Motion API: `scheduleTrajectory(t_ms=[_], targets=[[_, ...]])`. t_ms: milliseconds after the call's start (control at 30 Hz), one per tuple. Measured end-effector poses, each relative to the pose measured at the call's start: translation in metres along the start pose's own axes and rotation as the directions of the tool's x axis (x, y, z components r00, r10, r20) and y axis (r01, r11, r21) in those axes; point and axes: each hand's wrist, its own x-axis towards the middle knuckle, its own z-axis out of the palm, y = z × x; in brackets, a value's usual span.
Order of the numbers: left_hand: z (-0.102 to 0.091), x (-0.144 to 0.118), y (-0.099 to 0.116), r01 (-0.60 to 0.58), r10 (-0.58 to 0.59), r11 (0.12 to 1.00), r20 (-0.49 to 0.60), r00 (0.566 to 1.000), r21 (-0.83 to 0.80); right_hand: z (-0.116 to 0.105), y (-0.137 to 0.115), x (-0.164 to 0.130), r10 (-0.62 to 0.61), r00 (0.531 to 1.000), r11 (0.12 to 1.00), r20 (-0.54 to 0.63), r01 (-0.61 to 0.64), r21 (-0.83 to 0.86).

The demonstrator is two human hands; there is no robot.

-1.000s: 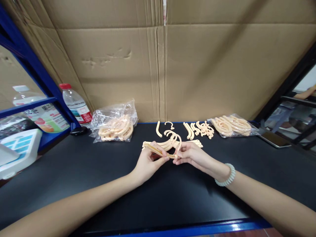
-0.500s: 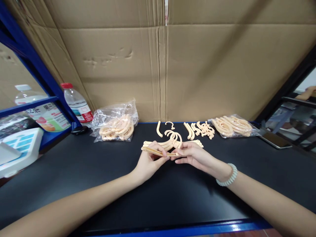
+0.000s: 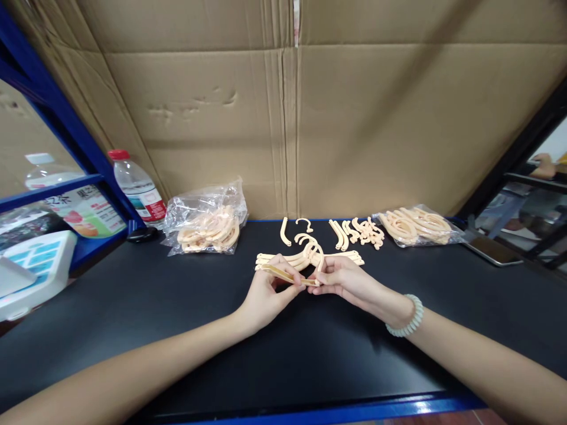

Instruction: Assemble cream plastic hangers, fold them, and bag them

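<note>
Arm piece (image 3: 275, 272), pale and slim, clamped between thumb and fingers of the left hand (image 3: 262, 298), with its left end sticking out past them and its right end at the foot of a curved hook (image 3: 322, 262). Pinched there by thumb and fingers of the right hand (image 3: 349, 280); joined or merely touching, impossible to tell. Just behind, on the black table (image 3: 283, 360), pale hangers (image 3: 295, 258); farther back, small hooks (image 3: 370, 232).

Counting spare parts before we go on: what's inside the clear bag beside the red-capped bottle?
The bag holds a heap of curved cream pieces. Upper ones show through it; those beneath are covered, so their number and shapes can't be told.
</note>
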Motion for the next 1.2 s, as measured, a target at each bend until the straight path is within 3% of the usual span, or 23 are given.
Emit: scheduleTrajectory(t_ms=[433, 567, 733, 967, 1067, 1200], targets=[[0.003, -0.001, 0.003, 0.036, -0.037, 0.999, -0.022, 0.999, -0.032, 0.004, 0.015, 0.003, -0.130, 0.983, 0.990, -0.130, 0.121, -0.075], [0.005, -0.001, 0.004, 0.065, -0.072, 0.991, -0.056, 0.996, -0.117, 0.005, 0.013, 0.001, -0.126, 0.989, 0.992, -0.077, 0.124, -0.020], [0.004, 0.001, 0.008, 0.172, -0.206, 0.945, -0.097, 0.974, -0.278, 0.006, 0.006, 0.000, -0.096, 0.995, 0.994, -0.017, 0.097, 0.041], [0.006, 0.001, 0.012, 0.227, -0.290, 0.912, -0.145, 0.946, -0.343, 0.003, 0.004, 0.004, -0.243, 0.970, 0.951, -0.022, 0.234, -0.203], [0.009, 0.000, 0.011, 0.267, -0.334, 0.887, -0.125, 0.934, -0.376, 0.003, 0.004, 0.004, -0.258, 0.966, 0.935, -0.011, 0.247, -0.255], [0.013, -0.001, 0.012, 0.329, -0.360, 0.846, 0.004, 0.933, -0.420, 0.005, 0.002, 0.003, -0.268, 0.963, 0.918, 0.003, 0.256, -0.302]])
